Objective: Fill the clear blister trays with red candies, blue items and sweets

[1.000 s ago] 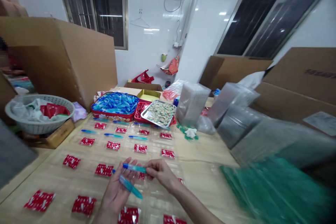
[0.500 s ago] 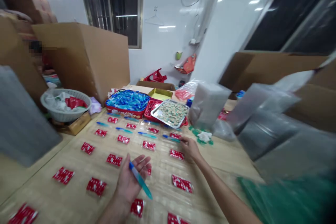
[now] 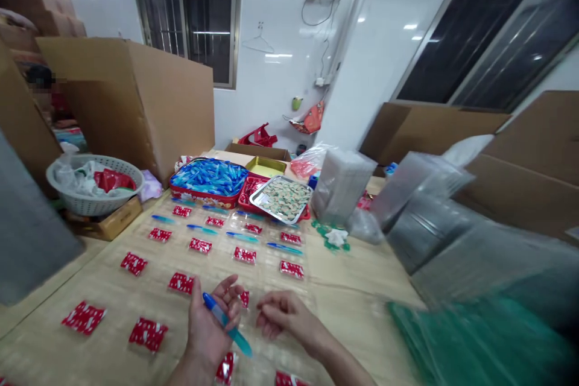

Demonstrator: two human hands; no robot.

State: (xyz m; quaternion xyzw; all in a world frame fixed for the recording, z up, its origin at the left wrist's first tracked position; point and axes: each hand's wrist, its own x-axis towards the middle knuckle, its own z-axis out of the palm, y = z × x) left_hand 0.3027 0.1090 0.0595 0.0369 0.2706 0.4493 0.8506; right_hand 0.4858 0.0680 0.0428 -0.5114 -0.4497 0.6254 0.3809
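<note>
My left hand (image 3: pixel 215 313) is turned palm up, with a blue-and-teal pen-shaped stick (image 3: pixel 226 322) lying across it under bent fingers. Just to its right hovers my right hand (image 3: pixel 287 316), fingers loosely bent and apart, with nothing visible in them. Beyond the hands, a similar stick (image 3: pixel 284 248) lies between two small red-and-white packets, one nearer (image 3: pixel 292 269) and one farther (image 3: pixel 291 237). Clear plastic trays (image 3: pixel 266 262) in rows bear the packets; those in the far rows also have sticks. Another red packet (image 3: pixel 244 298) is partly hidden behind my left fingers.
A red tin (image 3: pixel 203 198) heaped with blue sticks stands at the back. Beside it, a metal tray (image 3: pixel 302 212) of small flat pieces rests on a red basket. A white basket (image 3: pixel 97 196) is left; stacked clear plastic (image 3: pixel 341 187) and green sheeting (image 3: pixel 470 344) are right.
My right hand has let go of a stick beside the far packet and come back toward my left hand. The left fingers have curled more around their stick. The view has shifted slightly right.
</note>
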